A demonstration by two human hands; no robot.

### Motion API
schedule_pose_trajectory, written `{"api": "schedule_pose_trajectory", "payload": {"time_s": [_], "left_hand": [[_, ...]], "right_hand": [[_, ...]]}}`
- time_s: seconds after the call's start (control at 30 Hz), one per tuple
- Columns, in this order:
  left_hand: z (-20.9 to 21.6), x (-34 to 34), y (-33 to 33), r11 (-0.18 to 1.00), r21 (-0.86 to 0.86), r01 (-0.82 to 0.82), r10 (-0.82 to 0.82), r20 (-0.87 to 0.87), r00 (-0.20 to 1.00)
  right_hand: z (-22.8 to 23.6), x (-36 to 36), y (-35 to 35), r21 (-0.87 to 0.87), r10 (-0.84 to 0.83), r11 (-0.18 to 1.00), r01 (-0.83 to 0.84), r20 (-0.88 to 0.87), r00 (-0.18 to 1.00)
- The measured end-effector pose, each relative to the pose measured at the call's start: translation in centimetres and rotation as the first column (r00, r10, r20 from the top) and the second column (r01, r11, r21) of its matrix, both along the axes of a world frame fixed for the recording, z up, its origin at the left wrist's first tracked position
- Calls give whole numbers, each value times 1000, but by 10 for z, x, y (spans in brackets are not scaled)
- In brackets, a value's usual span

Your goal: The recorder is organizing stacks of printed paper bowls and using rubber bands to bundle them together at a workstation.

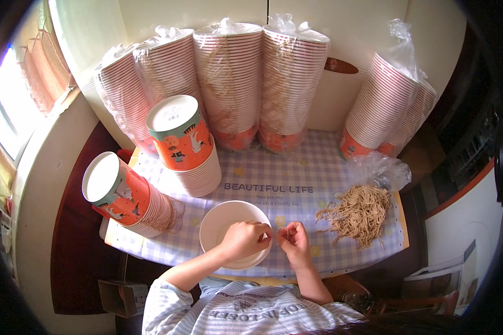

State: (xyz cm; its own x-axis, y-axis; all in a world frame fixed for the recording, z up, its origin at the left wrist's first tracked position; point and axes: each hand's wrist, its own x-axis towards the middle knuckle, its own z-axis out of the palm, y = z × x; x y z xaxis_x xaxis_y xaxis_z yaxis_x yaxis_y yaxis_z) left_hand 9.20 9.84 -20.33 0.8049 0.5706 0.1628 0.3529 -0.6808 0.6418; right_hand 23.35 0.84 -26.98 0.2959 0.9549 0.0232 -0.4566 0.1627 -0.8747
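Note:
In the head view, a white paper tub [208, 230] stands before me at the table's near edge, its mouth facing up. My left hand [245, 240] is over its right side, the fingers curled into a pinch. Just right of the rim my right hand [295, 244] is raised, with thumb and fingertips pressed together. The two hands are close but apart; whatever is between their fingertips is too small to make out. Right of them lies a loose heap of tan cord pieces [361, 215], with a crumpled clear plastic bag [383, 170] behind it.
Two upside-down stacks of orange-and-green tubs, a near one [129, 195] and a farther one [183, 146], stand on the left. Cord loops hang beside the near one. Several tall bagged stacks [228, 84] line the back; another bagged pair [379, 103] is at back right. A checked cloth [318, 159] covers the table.

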Motion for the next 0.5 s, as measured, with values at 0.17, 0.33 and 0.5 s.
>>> {"api": "schedule_pose_trajectory", "payload": {"time_s": [0.17,0.33,0.5], "left_hand": [[-2,0,0,997,80,-5,4,4,1000],[0,0,0,998,-62,2,7,137,991],[-1,1,0,994,-106,11,8,170,985]], "right_hand": [[0,1,-1,-17,7,1000,-7,-7,1000],[1,0,-1,-8,0,1000,0,-3,1000],[0,-1,-1,3,-6,1000,6,24,1000]]}}
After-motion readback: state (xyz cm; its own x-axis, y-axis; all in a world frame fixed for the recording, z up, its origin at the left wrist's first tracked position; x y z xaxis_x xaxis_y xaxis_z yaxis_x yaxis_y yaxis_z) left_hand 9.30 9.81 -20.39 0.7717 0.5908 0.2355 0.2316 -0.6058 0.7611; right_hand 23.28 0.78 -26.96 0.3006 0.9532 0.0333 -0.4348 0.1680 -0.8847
